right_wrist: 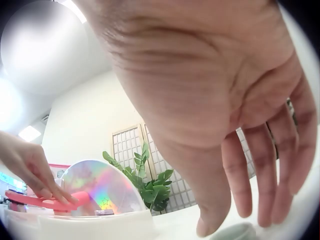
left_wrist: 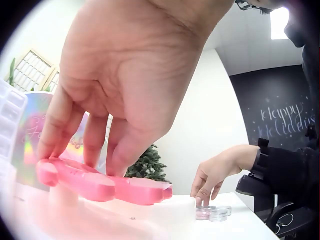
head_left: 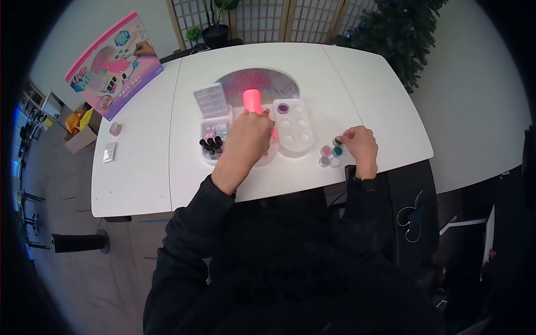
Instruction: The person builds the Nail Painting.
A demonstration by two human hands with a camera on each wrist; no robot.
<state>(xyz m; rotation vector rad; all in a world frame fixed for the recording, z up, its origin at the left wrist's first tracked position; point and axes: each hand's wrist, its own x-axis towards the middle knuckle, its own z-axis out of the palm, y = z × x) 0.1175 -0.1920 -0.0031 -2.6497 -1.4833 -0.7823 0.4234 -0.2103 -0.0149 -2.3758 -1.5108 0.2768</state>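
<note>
My left hand point(head_left: 248, 137) rests its fingertips on a pink hand-shaped piece point(left_wrist: 82, 182), above the white and pink base. A pink cylinder point(head_left: 252, 100) stands just beyond it. At the right, my right hand point(head_left: 362, 148) has thumb and fingertips at a small dark green jar point(head_left: 338, 141). In the right wrist view, its thumb and fingers are spread over a jar rim point(right_wrist: 237, 232); firm contact cannot be told. Beside it lie a teal jar point(head_left: 337, 151), a pink jar point(head_left: 326, 151) and pale ones point(head_left: 324, 161).
Between the hands lies a white tray point(head_left: 293, 146) with round wells and a purple pot point(head_left: 283, 108). Left of my left hand are black-capped bottles point(head_left: 211, 145) and an open compartment box point(head_left: 212, 100). A colourful package point(head_left: 114, 67) stands at the back left of the table point(head_left: 134, 184).
</note>
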